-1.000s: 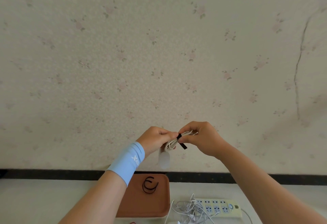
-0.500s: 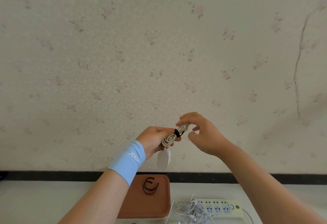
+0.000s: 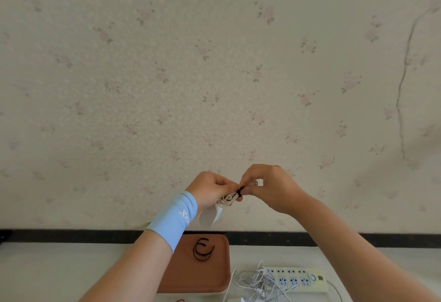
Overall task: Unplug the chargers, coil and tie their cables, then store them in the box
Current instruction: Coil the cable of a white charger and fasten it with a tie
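My left hand [image 3: 210,189] grips the coiled white cable [image 3: 226,201] tight, so my right hand [image 3: 269,189], pinching the black tie [image 3: 239,192] right beside that grip, should pull it snug.

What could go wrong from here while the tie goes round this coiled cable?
1. The coiled cable is gripped in mid-air by the left hand while the right hand pinches the black tie; a slip may let the loops spring open.
2. The charger hangs free below the coil; its weight could drag loops out.
3. If dropped, it might land in the loose cables by the power strip and tangle.
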